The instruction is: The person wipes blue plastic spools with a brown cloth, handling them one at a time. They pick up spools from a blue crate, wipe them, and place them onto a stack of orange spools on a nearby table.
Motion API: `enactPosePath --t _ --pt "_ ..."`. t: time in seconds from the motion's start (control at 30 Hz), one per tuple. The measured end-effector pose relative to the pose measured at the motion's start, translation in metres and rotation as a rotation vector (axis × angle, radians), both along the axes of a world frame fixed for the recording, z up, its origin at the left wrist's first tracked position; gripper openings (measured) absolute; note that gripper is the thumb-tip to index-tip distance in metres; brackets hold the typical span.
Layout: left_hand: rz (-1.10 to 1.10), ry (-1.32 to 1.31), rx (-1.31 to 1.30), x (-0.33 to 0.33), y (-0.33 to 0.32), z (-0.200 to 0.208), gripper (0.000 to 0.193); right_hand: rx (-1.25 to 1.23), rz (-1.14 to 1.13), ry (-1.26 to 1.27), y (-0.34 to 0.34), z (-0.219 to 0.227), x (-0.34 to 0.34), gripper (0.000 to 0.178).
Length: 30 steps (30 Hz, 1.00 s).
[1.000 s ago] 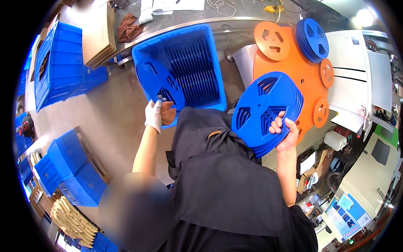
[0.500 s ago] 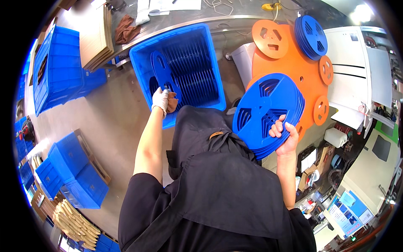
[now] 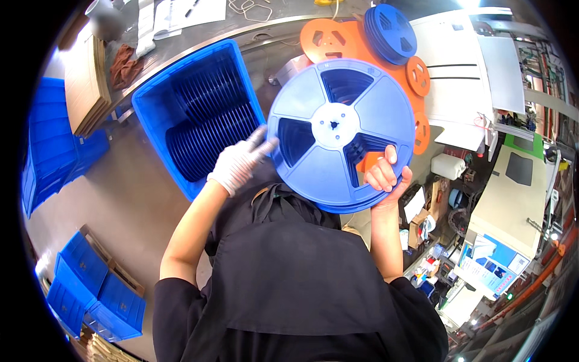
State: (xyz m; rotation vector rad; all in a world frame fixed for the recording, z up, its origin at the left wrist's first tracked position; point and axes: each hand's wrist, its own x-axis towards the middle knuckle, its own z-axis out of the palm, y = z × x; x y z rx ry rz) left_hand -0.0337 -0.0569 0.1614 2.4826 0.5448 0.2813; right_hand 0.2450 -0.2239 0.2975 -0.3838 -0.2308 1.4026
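A large blue plastic reel (image 3: 338,130) with a white hub is raised flat toward the camera. My bare right hand (image 3: 386,175) grips its lower right rim, fingers through a spoke opening. My left hand (image 3: 238,161), in a white glove, touches the reel's left rim with spread fingers. Behind the left hand stands an open blue crate (image 3: 196,111) packed with several upright blue reels.
A stack of orange reels (image 3: 338,39) and smaller blue reels (image 3: 391,27) lies on the bench beyond. Blue crates (image 3: 54,142) and folded cardboard (image 3: 84,84) stand at left, more blue crates (image 3: 90,286) at lower left. White machine cabinets (image 3: 464,78) at right.
My right hand has lifted the blue reel up and toward the middle. My left hand has left the crate and come across to the reel's left rim.
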Motion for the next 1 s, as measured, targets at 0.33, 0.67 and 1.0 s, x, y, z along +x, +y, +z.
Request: enactPosePath --t 0.33,0.67,1.0 --pt "-0.101 -0.013 0.172 0.000 -0.020 0.034 0.048 0.069 0.077 0.001 0.008 0.002 -0.002 0.027" --pt "0.354 -0.721 -1.607 -0.037 -0.037 0.017 0.027 -0.460 -0.087 -0.283 0.012 -0.009 0.000 0.043" --pt "0.572 -1.127 -2.038 -0.073 -0.035 -0.013 0.026 -0.911 -0.041 -0.163 -0.007 -0.021 0.012 0.020"
